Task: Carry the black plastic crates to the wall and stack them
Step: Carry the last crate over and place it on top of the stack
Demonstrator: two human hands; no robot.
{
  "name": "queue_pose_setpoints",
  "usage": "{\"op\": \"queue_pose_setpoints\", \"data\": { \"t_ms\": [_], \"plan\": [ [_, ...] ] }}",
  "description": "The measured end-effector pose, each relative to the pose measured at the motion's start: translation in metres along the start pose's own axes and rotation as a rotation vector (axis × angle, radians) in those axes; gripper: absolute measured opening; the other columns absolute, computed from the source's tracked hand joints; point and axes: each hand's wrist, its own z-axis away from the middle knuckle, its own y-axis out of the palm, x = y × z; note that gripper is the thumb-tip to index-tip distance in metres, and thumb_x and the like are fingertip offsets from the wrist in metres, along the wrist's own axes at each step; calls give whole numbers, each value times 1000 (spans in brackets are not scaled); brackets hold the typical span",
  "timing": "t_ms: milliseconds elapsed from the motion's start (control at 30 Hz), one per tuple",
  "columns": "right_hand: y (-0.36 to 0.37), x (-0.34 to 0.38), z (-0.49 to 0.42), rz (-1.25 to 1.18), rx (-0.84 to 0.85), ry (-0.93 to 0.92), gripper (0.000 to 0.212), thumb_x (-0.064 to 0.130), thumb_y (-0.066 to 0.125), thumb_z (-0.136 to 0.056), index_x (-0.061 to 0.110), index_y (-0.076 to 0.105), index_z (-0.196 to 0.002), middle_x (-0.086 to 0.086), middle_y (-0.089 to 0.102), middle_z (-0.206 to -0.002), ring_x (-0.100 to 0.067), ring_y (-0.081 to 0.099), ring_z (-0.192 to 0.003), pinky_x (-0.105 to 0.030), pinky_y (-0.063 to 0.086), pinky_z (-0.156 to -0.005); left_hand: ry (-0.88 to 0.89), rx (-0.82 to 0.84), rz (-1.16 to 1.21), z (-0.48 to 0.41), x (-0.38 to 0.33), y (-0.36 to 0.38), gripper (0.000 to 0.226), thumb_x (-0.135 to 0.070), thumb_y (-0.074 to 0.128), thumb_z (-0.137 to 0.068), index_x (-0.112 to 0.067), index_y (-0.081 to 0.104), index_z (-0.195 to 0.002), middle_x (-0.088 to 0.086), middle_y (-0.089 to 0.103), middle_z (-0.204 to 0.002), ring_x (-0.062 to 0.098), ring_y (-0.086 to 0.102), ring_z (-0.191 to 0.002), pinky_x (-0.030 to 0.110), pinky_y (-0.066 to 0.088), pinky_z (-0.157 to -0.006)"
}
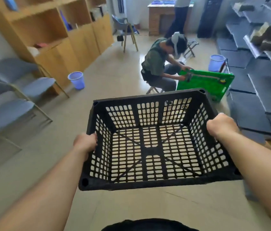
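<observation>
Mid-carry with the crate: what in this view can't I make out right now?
- Head view: fingers of the left hand and right hand curl over the black crate sides, so the grip underneath is hidden.
- The stacking wall and any other crates are not identifiable in frame.
- The seated person bends over the green board; what their hands are doing is too small to tell.
- Items on the dark shelves are blurred.

Both arms outstretched, left hand (85, 142) and right hand (221, 126) clenched, level
</observation>
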Motion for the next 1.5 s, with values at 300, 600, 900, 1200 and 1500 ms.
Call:
{"op": "queue_pose_setpoints", "data": {
  "t_ms": [300,600,900,1200,1500],
  "plan": [
    [109,188,95,8,127,-297,37,16,50,-96,0,54,-128,-24,62,-123,-39,60,-106,-39,41,-79,-162,-262,165,-49,121,-198,29,-26,57,-100,-3,71,-89,9,67,-72,24,61,-66,38,52,-69],
    [210,349,169,53,316,-663,19,12,51,-95,0,60,-107,-16,61,-83,-32,65,-76,-34,52,-61,-399,-510,300,-43,235,-303,30,-21,56,-97,-6,65,-73,10,63,-65,26,57,-61,40,51,-71],
    [288,497,238,153,501,-965,12,7,50,-91,3,57,-100,-10,56,-73,-23,52,-62,-32,45,-63,-596,-719,415,-50,283,-376,31,-14,55,-97,-5,63,-68,8,59,-61,23,52,-56,34,48,-62],
    [332,610,339,179,672,-1218,18,12,48,-94,1,60,-101,-12,60,-78,-25,57,-65,-28,41,-52,-748,-927,541,-29,324,-422,34,-21,53,-102,-6,63,-74,9,63,-69,23,55,-64,36,45,-65],
    [378,678,467,217,712,-1315,18,9,48,-93,1,64,-89,-15,67,-80,-31,66,-70,-34,54,-59,-802,-969,565,-33,397,-514,30,-13,49,-98,-5,57,-69,10,56,-62,24,50,-58,31,39,-60]
  ]
}}
